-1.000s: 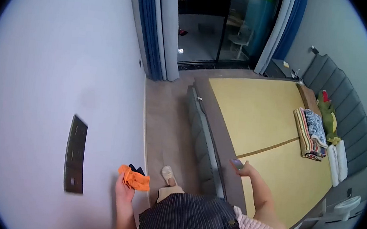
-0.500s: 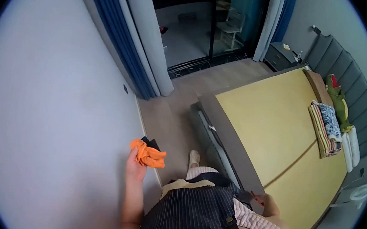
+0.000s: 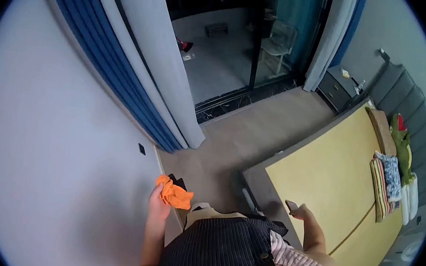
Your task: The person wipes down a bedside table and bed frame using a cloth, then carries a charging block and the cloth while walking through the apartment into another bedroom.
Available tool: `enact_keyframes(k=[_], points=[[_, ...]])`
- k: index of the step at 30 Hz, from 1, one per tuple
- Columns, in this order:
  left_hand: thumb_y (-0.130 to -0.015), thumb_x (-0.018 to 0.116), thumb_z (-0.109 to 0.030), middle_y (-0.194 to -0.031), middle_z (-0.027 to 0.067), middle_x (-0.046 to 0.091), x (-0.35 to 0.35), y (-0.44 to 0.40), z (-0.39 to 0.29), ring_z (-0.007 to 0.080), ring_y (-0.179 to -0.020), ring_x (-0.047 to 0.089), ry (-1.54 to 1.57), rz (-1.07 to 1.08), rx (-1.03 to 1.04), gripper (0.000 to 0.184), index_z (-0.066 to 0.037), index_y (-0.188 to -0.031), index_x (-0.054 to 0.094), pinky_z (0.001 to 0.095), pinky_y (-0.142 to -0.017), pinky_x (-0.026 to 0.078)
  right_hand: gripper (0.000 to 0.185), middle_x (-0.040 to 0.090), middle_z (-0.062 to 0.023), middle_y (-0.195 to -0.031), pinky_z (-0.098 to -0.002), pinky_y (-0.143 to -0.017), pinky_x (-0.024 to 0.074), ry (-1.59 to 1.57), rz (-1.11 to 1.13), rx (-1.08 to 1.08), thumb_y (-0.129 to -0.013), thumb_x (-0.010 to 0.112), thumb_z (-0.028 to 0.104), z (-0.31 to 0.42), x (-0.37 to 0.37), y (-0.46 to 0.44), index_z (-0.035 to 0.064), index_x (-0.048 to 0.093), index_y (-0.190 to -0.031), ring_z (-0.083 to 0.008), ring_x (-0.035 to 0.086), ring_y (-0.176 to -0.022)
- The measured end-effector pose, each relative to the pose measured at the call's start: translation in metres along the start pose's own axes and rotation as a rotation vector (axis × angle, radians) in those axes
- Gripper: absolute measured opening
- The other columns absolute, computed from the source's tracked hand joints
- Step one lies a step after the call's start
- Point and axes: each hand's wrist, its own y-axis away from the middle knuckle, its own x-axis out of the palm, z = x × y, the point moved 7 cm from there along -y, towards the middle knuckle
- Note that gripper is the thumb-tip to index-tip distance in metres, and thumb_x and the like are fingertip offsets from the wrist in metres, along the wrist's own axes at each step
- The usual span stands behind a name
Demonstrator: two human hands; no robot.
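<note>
My left hand [image 3: 157, 205] is closed around a crumpled orange cloth [image 3: 174, 194] beside the white wall. A black object [image 3: 181, 182] shows just behind the cloth; whether the hand holds it too I cannot tell. Out to the right, over the edge of the bed, my right hand [image 3: 305, 214] grips a small flat dark object [image 3: 291, 206] that looks like a phone. Below it is the bed's yellow mattress [image 3: 316, 167] with its grey border.
Blue and grey curtains [image 3: 149, 46] hang left of a glass door [image 3: 281, 48] onto a balcony. A grey nightstand [image 3: 336, 88] stands past the bed. Folded striped bedding [image 3: 381, 191], a brown pillow [image 3: 381, 130] and a green crocodile plush [image 3: 400, 142] lie by the headboard [image 3: 404, 89].
I have moved forward toward the curtains and balcony door. My right hand has swung forward and outward with the flat object, over the bed's edge. The orange cloth stays in my left hand.
</note>
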Motion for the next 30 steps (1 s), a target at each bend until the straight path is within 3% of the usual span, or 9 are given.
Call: enact_keyframes(k=[2,3,5,6,7,11,13,20,30], points=[[-0.096,0.049,-0.024,-0.107,0.0069,0.062,0.003,-0.049,-0.018,0.0225,-0.102,0.059,-0.009,0.002,-0.025,0.029,-0.004,-0.117,0.053,0.0390,-0.091,0.045,0.067,0.055,-0.0128,-0.109,-0.0373,-0.086,0.0417,0.267,-0.019,-0.055,-0.072,0.074,0.048,0.069,-0.039,-0.021,0.0054,0.048,-0.117,-0.0201,0.052,-0.106],[-0.096,0.049,-0.024,-0.107,0.0069,0.062,0.005,-0.075,-0.029,0.0225,-0.102,0.059,-0.009,0.006,-0.030,0.029,-0.004,-0.117,0.053,0.0390,-0.091,0.045,0.066,0.064,-0.0167,-0.081,-0.0348,-0.073,0.0481,0.036,-0.238,-0.087,-0.068,0.080,0.041,0.097,-0.068,-0.011,-0.0052,0.050,-0.104,-0.0228,0.062,-0.083],[-0.096,0.049,-0.023,-0.108,0.0069,0.062,0.008,-0.130,-0.051,0.0221,-0.102,0.060,-0.028,0.003,-0.064,0.029,-0.004,-0.117,0.053,0.0391,-0.091,0.046,0.068,0.065,-0.0147,-0.076,-0.0349,-0.065,0.0498,-0.143,-0.191,-0.040,-0.065,0.082,0.038,0.123,-0.088,-0.040,-0.0059,0.050,-0.105,-0.0217,0.064,-0.075],[-0.096,0.049,-0.023,-0.108,0.0069,0.062,0.014,-0.161,-0.063,0.0221,-0.102,0.060,-0.043,0.016,-0.074,0.029,-0.004,-0.117,0.053,0.0391,-0.091,0.046,0.051,0.065,-0.0121,-0.073,-0.0359,-0.056,0.0496,-0.191,-0.345,0.020,-0.064,0.084,0.031,0.136,-0.104,-0.025,-0.0058,0.059,-0.089,-0.0207,0.063,-0.066],[-0.095,0.050,-0.022,-0.109,0.0071,0.062,0.026,-0.193,-0.076,0.0221,-0.102,0.060,-0.049,0.052,-0.069,0.029,-0.003,-0.117,0.054,0.0392,-0.092,0.046,0.051,0.065,-0.0121,-0.073,-0.0359,-0.056,0.0496,-0.214,-0.340,0.031,-0.064,0.084,0.031,0.145,-0.101,-0.039,-0.0058,0.059,-0.089,-0.0207,0.063,-0.066],[-0.094,0.051,-0.019,-0.110,0.0076,0.062,0.104,-0.301,-0.110,0.0224,-0.103,0.060,-0.084,0.220,-0.139,0.029,-0.002,-0.117,0.054,0.0388,-0.092,0.046,0.031,0.060,-0.0091,-0.060,-0.0372,-0.046,0.0458,-0.599,-0.092,0.194,-0.068,0.080,0.029,0.173,-0.094,-0.023,0.0033,0.062,-0.064,-0.0195,0.057,-0.049],[-0.093,0.052,-0.018,-0.113,0.0101,0.061,0.142,-0.354,-0.110,0.0221,-0.106,0.060,-0.159,0.261,-0.186,0.033,0.000,-0.121,0.053,0.0366,-0.093,0.047,0.028,0.058,-0.0088,-0.057,-0.0379,-0.044,0.0440,-0.438,-0.020,0.286,-0.072,0.074,0.034,0.206,-0.105,0.018,0.0080,0.064,-0.067,-0.0195,0.054,-0.047],[-0.093,0.055,-0.016,-0.111,0.0086,0.062,0.285,-0.537,-0.086,0.0205,-0.103,0.060,-0.318,0.326,-0.417,0.030,-0.002,-0.119,0.054,0.0347,-0.091,0.047,0.030,0.053,-0.0055,-0.054,-0.0332,-0.041,0.0397,-0.590,0.215,0.395,-0.077,0.070,0.035,0.267,-0.088,-0.014,0.0077,0.065,-0.068,-0.0160,0.050,-0.045],[-0.091,0.057,-0.019,-0.110,0.0079,0.063,0.445,-0.847,-0.114,0.0217,-0.104,0.060,-0.095,0.306,-0.199,0.028,-0.004,-0.115,0.057,0.0370,-0.093,0.046,0.036,0.056,-0.0063,-0.055,-0.0333,-0.041,0.0398,-0.470,0.344,0.256,-0.077,0.071,0.040,0.432,-0.307,-0.163,0.0046,0.065,-0.069,-0.0156,0.050,-0.045]])
